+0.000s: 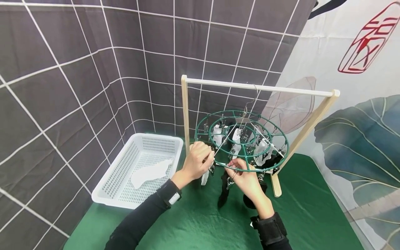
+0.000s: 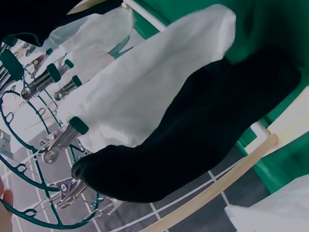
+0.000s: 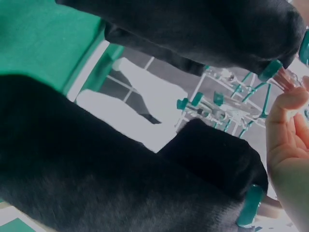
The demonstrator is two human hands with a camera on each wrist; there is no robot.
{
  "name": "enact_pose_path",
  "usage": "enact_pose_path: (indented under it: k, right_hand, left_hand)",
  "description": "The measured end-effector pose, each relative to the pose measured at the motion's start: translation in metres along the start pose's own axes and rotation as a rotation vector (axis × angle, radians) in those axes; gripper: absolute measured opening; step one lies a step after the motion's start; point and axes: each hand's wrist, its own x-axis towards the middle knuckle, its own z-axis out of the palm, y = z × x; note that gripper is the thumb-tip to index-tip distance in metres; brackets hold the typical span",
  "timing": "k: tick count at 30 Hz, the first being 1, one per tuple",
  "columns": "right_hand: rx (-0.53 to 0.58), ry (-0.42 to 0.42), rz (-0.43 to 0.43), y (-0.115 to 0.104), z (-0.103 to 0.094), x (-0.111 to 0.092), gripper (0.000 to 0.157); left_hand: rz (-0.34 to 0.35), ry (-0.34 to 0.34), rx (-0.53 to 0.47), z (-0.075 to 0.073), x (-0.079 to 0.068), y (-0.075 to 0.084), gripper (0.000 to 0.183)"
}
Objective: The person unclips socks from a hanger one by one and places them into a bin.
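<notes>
A round green clip hanger hangs from a white rail, with black and white socks on its clips. My left hand grips the hanger's near left rim with curled fingers; only a sliver of it shows in the left wrist view. At the near rim, my right hand pinches a metal clip with green tips. A black sock hangs from that clip. In the left wrist view, a white sock and another black sock hang side by side.
On the left of the green-covered table stands a white perforated basket with a white sock in it. The hanger's stand has wooden legs and a white rail. A grey grid-patterned cloth hangs behind.
</notes>
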Motion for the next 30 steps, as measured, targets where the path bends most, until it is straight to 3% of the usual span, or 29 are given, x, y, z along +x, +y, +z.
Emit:
enact_pose_path:
  k: [3,6,9,12,14,16,19,23,26,30]
  right_hand:
    - [0.004,-0.021,0.022,0.0,0.003,0.0,0.014]
    - [0.026,-0.05,0.087,0.001,0.006,-0.002,0.021]
    - [0.019,-0.055,0.103,0.002,0.008,-0.004,0.023]
    - [-0.001,-0.041,0.083,0.003,0.01,-0.006,0.019]
    - [-0.012,-0.041,0.068,0.003,0.011,-0.006,0.017]
    - [-0.006,-0.053,0.07,0.002,0.01,-0.007,0.017]
    - [0.003,-0.089,0.086,0.002,0.008,-0.008,0.021]
    - [0.005,-0.11,0.091,0.002,0.006,-0.009,0.025]
    - [-0.008,-0.103,0.075,0.003,0.004,-0.01,0.025]
    - [-0.031,-0.088,0.058,0.002,0.002,-0.011,0.025]
  left_hand:
    - [-0.062,0.057,0.004,0.002,-0.006,0.003,0.026]
    - [-0.189,0.155,-0.042,0.006,-0.016,0.009,0.021]
    - [-0.396,0.3,-0.135,0.015,-0.03,0.023,0.022]
    - [-0.645,0.412,-0.342,0.026,-0.045,0.044,0.029]
    - [-0.786,0.445,-0.497,0.034,-0.053,0.057,0.029]
    - [-0.913,0.399,-0.629,0.036,-0.056,0.07,0.032]
    - [-1.036,0.2,-0.697,0.032,-0.053,0.083,0.045]
    - [-1.033,-0.049,-0.731,0.026,-0.047,0.086,0.058]
    - [-1.01,-0.123,-0.743,0.028,-0.047,0.082,0.053]
    - [-1.051,-0.175,-0.729,0.03,-0.05,0.079,0.038]
